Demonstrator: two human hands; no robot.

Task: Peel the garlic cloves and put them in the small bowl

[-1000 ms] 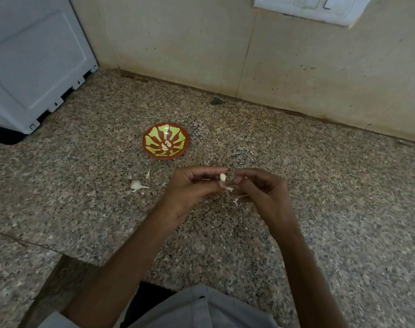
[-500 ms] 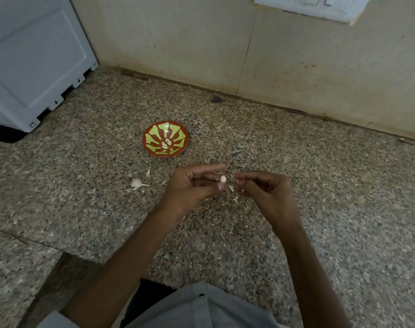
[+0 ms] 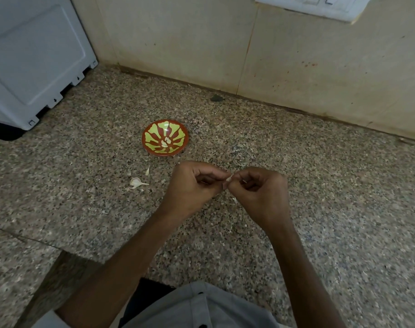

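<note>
A small red bowl [image 3: 152, 147] with a yellow-green pattern sits on the granite counter, holding a few peeled garlic cloves [image 3: 165, 143]. Just in front of it, my left hand [image 3: 197, 185] and my right hand [image 3: 258, 192] meet fingertip to fingertip above the counter. Both pinch one small white garlic clove [image 3: 228, 179], mostly hidden between the fingers. An unpeeled clove with a tail [image 3: 137, 182] lies on the counter to the left of my left hand, with a sliver of skin [image 3: 147, 171] beside it.
A grey-white appliance [image 3: 33, 60] stands at the back left. A tiled wall [image 3: 249, 48] runs along the back, with a white switch plate [image 3: 313, 5] at the top right. Bits of garlic skin [image 3: 234, 199] lie under my hands. The counter's front edge is at the lower left.
Both hands have curled tighter round the clove, so less of it shows. They stay in the same place in front of the bowl.
</note>
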